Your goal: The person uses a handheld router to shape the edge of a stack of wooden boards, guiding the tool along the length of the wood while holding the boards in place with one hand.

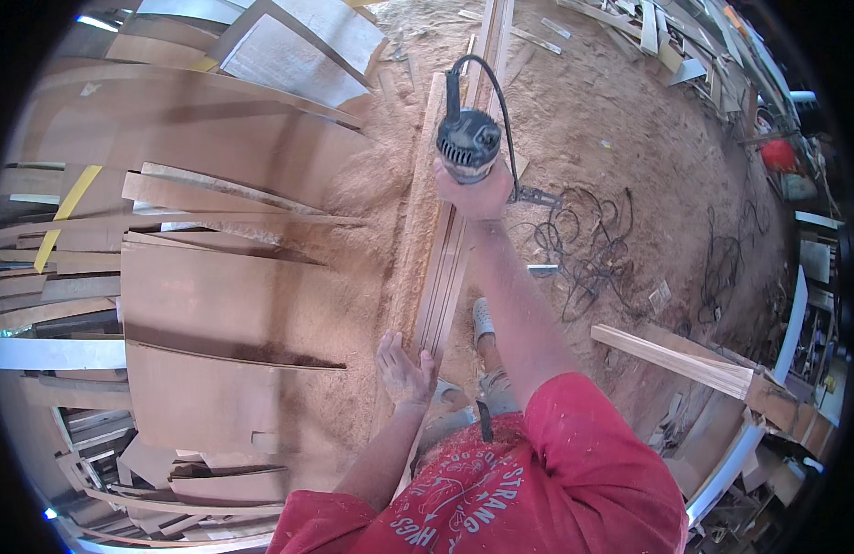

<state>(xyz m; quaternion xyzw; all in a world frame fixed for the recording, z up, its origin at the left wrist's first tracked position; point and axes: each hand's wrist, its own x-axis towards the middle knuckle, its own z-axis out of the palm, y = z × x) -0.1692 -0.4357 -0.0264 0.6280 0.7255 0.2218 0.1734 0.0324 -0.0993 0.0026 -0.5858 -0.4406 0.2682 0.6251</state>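
Note:
My right hand (473, 192) grips a black power router (468, 138) by its body, high on a long grooved wooden strip (431, 305) that runs away from me. A cord loops from the router's top and down its right side. Pale shavings lie along the strip's left edge. Near my body, my left hand (404, 369) rests at the strip's left side, fingers apart and slightly bent, thumb against the wood. The red shirt on my body fills the bottom of the view.
Large brown sheets (200, 305) and stacked offcuts lie to the left. Tangled black cables (584, 240) lie on the sawdust-covered floor (658, 175) to the right. Scrap wood (648, 28) is piled at the upper right, and a wooden beam (672, 360) juts in at the lower right.

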